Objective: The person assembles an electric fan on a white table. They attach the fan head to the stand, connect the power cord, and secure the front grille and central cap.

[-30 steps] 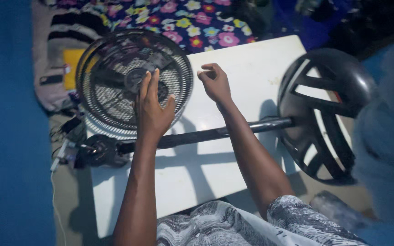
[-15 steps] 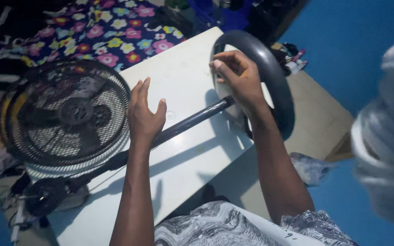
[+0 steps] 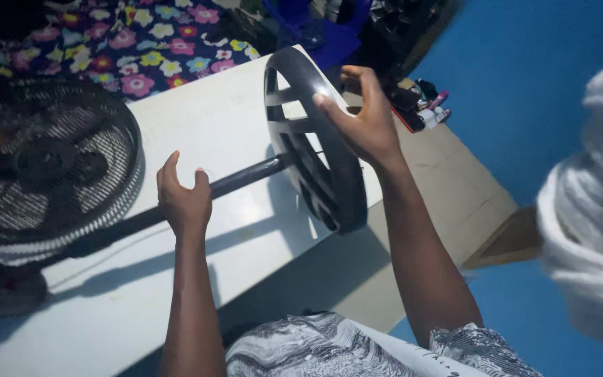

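A standing fan lies on its side across a white table [image 3: 197, 126]. Its wire cage head [image 3: 43, 167] is at the left and its round dark base [image 3: 312, 150] stands on edge at the table's right end. A dark pole [image 3: 242, 179] joins the two. My right hand [image 3: 361, 119] grips the upper rim of the base. My left hand [image 3: 183, 199] hovers just over the pole with fingers curled and apart, holding nothing.
A flowered cloth [image 3: 148, 42] covers the area behind the table. Dark bags and small items [image 3: 420, 105] lie on the tiled floor [image 3: 455, 202] at the upper right. A blue wall [image 3: 546, 84] runs along the right. A pale blurred object [image 3: 594, 209] fills the right edge.
The view has swung right along the fan. My right hand has gone from the tabletop to the base rim and taken hold of it. My left hand has left the cage and moved to the pole.
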